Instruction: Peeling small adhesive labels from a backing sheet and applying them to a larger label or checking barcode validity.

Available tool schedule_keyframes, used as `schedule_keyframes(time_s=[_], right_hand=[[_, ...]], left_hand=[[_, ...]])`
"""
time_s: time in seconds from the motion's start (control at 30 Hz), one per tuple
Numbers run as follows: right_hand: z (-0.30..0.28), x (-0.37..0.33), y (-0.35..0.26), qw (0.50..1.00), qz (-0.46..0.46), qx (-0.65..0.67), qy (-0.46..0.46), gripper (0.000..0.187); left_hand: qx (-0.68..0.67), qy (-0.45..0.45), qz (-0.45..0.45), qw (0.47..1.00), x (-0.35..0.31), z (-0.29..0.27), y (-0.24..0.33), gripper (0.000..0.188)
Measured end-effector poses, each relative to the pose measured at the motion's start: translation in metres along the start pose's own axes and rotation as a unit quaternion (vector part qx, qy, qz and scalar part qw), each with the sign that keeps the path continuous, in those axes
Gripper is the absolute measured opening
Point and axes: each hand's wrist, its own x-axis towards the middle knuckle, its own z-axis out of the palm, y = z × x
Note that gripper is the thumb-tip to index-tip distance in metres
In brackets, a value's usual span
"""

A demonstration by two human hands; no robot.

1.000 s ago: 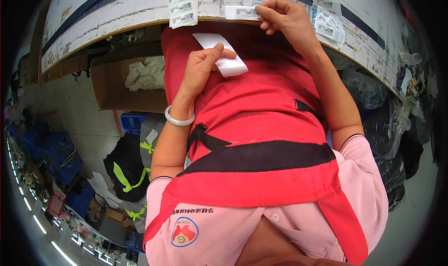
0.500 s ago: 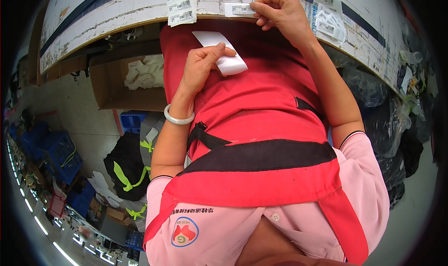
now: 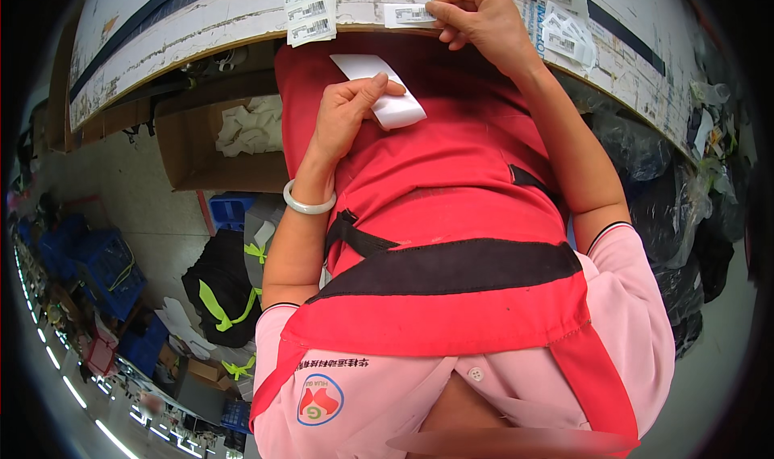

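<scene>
Between the thumb and forefinger of my right hand (image 3: 490,30) is the right end of a small white barcode label (image 3: 405,15). That label is at the table's front edge, its printed side up. My left hand (image 3: 342,114) is closed on a blank white paper strip (image 3: 400,111), with the thumb on top; the strip slants above my red apron (image 3: 468,145). To the left of the label, strips of printed barcode labels (image 3: 310,12) hang a little over the edge. A loose pile of barcode labels (image 3: 567,38) lies to the right of my right hand.
The worn white table (image 3: 201,24) curves across the top, with a dark blue ruled band along it. Under its left part stands a cardboard box (image 3: 181,149) with pale crumpled pieces inside. Clear plastic bags (image 3: 637,149) hang or lie at the right. Blue crates (image 3: 105,261) stand at left.
My right hand and the label have shifted very slightly left along the table edge. My left hand keeps its grip on the paper strip.
</scene>
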Motion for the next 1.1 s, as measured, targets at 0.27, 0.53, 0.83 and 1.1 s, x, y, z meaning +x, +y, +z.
schedule_keyframes(time_s=[0.27, 0.53, 0.83, 1.1], right_hand=[[0.005, -0.005, -0.025, 0.998, 0.054, 0.012, 0.024, 0.014], [0.009, -0.004, -0.012, 0.996, -0.018, -0.084, 0.019, 0.020], [-0.036, -0.039, -0.003, 0.995, -0.034, 0.082, 0.053, 0.020], [-0.146, -0.080, 0.030, 0.970, -0.015, -0.030, 0.240, 0.019]], left_hand=[[-0.004, 0.001, 0.000, 1.000, 0.001, -0.001, 0.000, 0.039], [0.008, -0.018, -0.015, 1.000, 0.000, -0.005, 0.000, 0.038], [-0.009, -0.015, -0.001, 1.000, 0.003, -0.006, -0.005, 0.031], [-0.032, -0.013, -0.004, 0.999, 0.000, -0.002, 0.003, 0.024]])
